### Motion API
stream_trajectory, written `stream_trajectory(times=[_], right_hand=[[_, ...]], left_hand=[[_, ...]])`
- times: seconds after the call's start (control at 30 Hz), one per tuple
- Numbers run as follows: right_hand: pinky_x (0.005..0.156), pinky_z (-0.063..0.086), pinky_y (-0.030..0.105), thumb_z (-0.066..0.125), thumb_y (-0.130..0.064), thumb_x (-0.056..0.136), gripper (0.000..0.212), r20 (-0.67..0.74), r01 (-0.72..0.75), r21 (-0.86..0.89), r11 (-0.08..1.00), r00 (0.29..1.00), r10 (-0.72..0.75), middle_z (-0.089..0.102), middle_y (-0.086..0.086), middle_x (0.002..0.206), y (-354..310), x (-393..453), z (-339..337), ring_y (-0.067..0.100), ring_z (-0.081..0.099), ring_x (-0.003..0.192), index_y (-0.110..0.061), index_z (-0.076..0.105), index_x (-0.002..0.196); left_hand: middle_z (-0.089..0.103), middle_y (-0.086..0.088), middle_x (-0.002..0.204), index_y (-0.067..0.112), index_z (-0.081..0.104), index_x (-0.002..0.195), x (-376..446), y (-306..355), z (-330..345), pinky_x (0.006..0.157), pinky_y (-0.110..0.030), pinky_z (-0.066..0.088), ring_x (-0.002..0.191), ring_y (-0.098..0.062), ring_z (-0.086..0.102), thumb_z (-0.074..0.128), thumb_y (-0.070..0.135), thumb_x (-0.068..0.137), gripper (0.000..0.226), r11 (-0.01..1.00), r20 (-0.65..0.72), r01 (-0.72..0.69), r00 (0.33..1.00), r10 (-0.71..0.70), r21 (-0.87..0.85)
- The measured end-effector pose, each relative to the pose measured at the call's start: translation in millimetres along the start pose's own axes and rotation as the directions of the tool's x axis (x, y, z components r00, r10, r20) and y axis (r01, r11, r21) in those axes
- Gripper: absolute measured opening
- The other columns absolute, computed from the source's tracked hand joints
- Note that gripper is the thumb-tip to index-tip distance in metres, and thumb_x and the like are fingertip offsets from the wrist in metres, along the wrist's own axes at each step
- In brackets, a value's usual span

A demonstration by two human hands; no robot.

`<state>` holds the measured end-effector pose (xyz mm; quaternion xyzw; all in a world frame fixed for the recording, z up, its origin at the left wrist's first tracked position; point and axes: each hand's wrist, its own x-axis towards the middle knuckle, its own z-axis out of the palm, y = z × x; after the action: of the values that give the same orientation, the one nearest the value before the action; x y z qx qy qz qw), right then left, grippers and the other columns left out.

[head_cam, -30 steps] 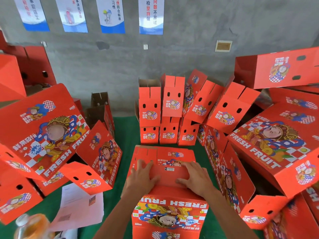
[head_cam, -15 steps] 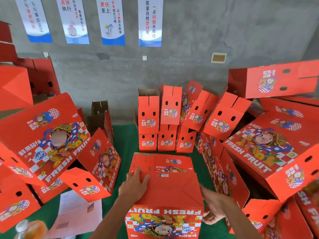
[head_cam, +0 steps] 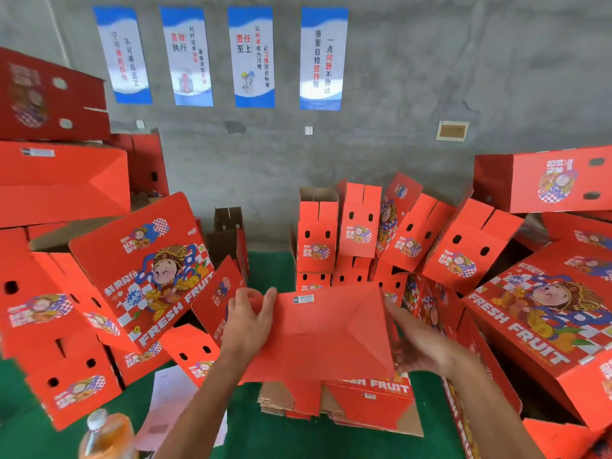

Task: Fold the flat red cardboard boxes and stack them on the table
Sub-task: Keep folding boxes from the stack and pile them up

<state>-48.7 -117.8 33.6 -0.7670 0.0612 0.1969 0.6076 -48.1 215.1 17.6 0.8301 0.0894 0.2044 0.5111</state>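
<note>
Lifted now off the flat stack [head_cam: 341, 409], red box [head_cam: 328, 336] is pinched by left hand [head_cam: 248, 313]; blurred right hand [head_cam: 417, 342], its grip unclear, partly hidden behind it.

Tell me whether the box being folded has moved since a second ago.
Yes. The box has been lifted off the flat stack, with the left hand gripping its corner.

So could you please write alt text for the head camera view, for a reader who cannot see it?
A person's left hand grips a folded red box at its left edge, the blurred right hand at its right side, above a stack of flat boxes on a green table. Folded boxes crowd all sides.
</note>
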Motion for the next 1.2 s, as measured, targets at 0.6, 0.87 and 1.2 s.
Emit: stream_trajectory(times=[0.6,0.87,1.2], right_hand=[[0.078,0.056,0.036,0.075,-0.052,0.091,0.064,0.305,0.866,-0.362,-0.345,-0.239,-0.922,0.037,0.003,0.125,-230.7,-54.0,294.4,0.019,0.051,0.091,-0.049,0.043,0.146],[0.069,0.059,0.033,0.064,-0.053,0.095,0.061,0.402,0.909,-0.045,-0.415,-0.363,-0.84,0.04,0.006,0.125,-218.6,-61.9,484.5,0.013,0.048,0.087,-0.049,0.038,0.15],[0.051,0.059,0.032,0.089,-0.008,0.073,0.083,0.708,0.988,-0.077,-0.136,-0.042,-0.705,0.057,0.016,0.119,-39.0,3.0,622.3,0.021,0.066,0.075,-0.042,0.058,0.141]], left_hand=[[0.028,0.024,0.165,0.046,0.036,0.156,-4.8,38.9,-283.6,0.127,-0.041,0.023,0.153,0.003,0.021,0.045,0.069,0.101,0.06,0.879,-0.74,-0.461,0.631,0.231,-0.118],[0.025,0.022,0.167,0.04,0.028,0.162,-74.1,-61.1,-417.4,0.129,-0.048,0.018,0.155,0.0,0.018,0.032,0.069,0.103,0.066,0.975,-0.872,-0.208,0.461,0.167,0.077],[0.051,-0.009,0.155,0.018,0.05,0.15,-106.4,-270.0,-407.7,0.122,-0.049,0.034,0.144,-0.02,0.047,0.036,0.073,0.097,0.078,0.908,-0.701,0.104,0.602,-0.382,-0.406]])
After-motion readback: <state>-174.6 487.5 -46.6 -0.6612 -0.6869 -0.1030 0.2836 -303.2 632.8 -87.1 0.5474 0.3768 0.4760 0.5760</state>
